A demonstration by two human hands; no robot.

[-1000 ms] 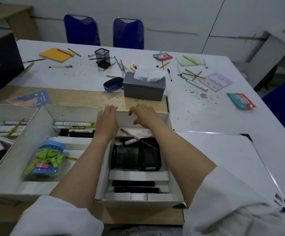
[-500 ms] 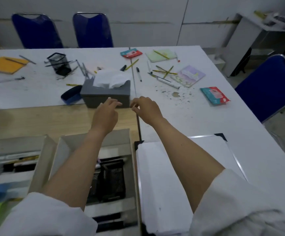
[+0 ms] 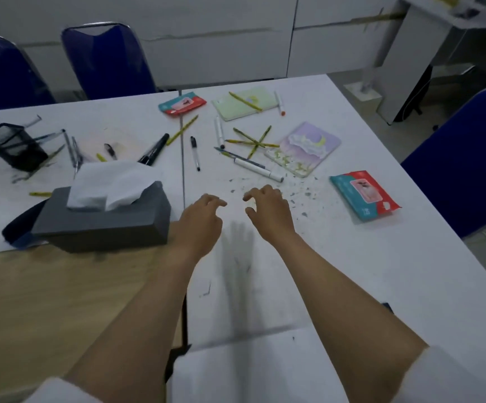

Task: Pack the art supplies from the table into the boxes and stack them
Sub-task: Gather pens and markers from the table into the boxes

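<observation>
the white marker [image 3: 258, 169] lies on the white table [image 3: 352, 271] just beyond my right hand [image 3: 268, 210], its long axis slanting from far-left to near-right, capped tip nearest my knuckles. past the white marker, the yellow pencils [image 3: 252, 141] cross in a heap, touching the purple notebook [image 3: 304, 148] on its left edge; a black pen [image 3: 195, 153] sits left of the white marker, nearer my left hand [image 3: 199, 218]. both hands hover empty, fingers loosely curled, close together but apart. i judge the right hand the nearer for the white marker. scraps litter the table around it. the boxes are out of sight below the frame; only a white sheet [image 3: 259, 373] shows at the bottom edge, cut off, and i cannot tell what it is.
</observation>
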